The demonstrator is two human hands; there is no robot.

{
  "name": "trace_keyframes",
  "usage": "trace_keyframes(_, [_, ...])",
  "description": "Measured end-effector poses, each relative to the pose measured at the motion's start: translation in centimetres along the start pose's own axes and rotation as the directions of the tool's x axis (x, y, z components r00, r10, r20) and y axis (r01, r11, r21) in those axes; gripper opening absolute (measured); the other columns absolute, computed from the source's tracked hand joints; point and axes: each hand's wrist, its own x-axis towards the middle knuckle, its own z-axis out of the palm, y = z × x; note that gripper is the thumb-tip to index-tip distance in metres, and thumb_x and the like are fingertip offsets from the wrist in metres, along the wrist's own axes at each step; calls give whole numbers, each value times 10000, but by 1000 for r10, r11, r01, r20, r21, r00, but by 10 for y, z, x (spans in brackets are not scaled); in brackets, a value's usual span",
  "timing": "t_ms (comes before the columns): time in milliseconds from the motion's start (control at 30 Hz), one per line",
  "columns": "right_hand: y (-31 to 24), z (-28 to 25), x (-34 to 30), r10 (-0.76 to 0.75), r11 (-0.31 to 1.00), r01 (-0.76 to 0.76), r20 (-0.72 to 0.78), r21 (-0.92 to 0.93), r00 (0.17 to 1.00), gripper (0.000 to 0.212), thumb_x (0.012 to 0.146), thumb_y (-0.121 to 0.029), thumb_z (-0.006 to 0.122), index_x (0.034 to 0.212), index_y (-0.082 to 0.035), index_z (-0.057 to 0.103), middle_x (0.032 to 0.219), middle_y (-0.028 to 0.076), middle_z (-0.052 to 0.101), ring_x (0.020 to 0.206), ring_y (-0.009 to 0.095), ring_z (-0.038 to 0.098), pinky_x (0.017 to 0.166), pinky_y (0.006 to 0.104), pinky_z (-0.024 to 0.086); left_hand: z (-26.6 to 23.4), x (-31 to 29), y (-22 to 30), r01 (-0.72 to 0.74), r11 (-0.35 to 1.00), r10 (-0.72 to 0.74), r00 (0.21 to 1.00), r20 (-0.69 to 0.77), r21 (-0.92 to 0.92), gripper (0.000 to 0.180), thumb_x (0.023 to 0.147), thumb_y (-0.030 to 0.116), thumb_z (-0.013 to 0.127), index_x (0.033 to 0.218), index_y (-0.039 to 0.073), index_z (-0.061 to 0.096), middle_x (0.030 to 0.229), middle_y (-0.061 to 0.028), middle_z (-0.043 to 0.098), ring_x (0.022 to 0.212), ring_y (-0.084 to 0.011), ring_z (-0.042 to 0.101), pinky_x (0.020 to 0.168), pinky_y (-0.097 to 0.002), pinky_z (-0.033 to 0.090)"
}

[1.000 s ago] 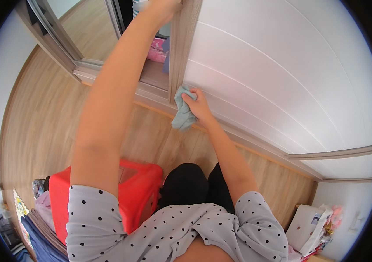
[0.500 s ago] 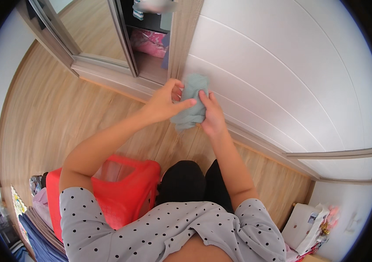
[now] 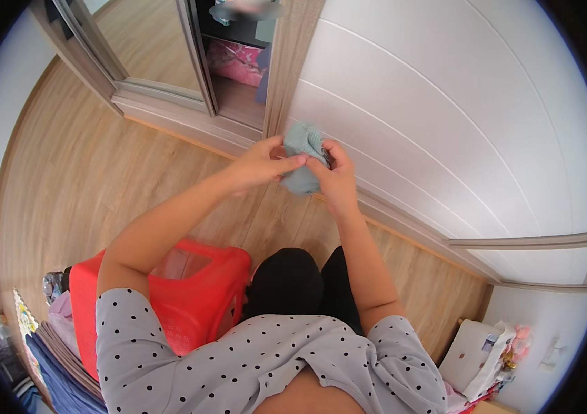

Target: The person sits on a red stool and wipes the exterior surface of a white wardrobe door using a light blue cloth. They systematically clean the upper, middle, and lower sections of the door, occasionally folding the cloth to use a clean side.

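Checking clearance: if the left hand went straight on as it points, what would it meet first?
The pale green cloth, which the left hand appears to grip. Past it, the right hand looks next in line, though depth is hard to judge.

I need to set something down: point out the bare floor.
Widest: wooden floor between mirrored door, left wall and red plastic object. Smaller patch: between right forearm, white panel and white object. Crowded: lower left, where clothes lie beside the red plastic object.
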Motion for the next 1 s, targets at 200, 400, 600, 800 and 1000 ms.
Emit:
trace_keyframes(200, [-2,-11,-5,28,999,-18,256,-42,966,315,804,-176,643,1051,-31,511,911,4,542,831,94,507,730,248,430,-11,1,-8,106,968,-73,986,149,-229,379,845,189,568,1195,96,456,1095,-37,532,972,-131,515,810,-297,428])
trace_keyframes(400, [-53,-5,5,113,993,-117,114,28,987,336,783,-127,657,1069,-42,503,967,36,539,880,105,495,755,261,428,-4,0,21,-112,986,107,993,-42,-125,381,827,165,583,1177,86,456,1094,-47,536,948,-132,526,794,-303,428])
trace_keyframes(600, [-36,-19,5,-176,949,183,50,-258,983,344,723,-32,642,1042,-50,517,955,47,552,872,136,520,758,262,430,-22,-1,33,-98,848,139,989,41,-521,464,788,122,632,1195,69,416,1059,-40,542,943,-121,522,768,-298,436])
trace_keyframes(800, [-41,-3,-5,-234,903,231,37,-362,972,304,721,-52,642,1003,-43,527,915,44,549,845,133,516,735,256,430,-17,2,21,-276,899,219,956,-198,-341,409,762,115,660,1101,21,451,920,-41,577,807,-117,541,635,-246,424])
trace_keyframes(1000, [-46,-1,-6,162,970,-148,61,-193,985,303,756,-129,647,995,-12,500,883,64,540,821,120,507,708,257,432,-4,-10,34,-156,979,107,939,-328,-128,242,831,120,594,1025,30,481,955,-55,560,839,-140,571,699,-283,485])
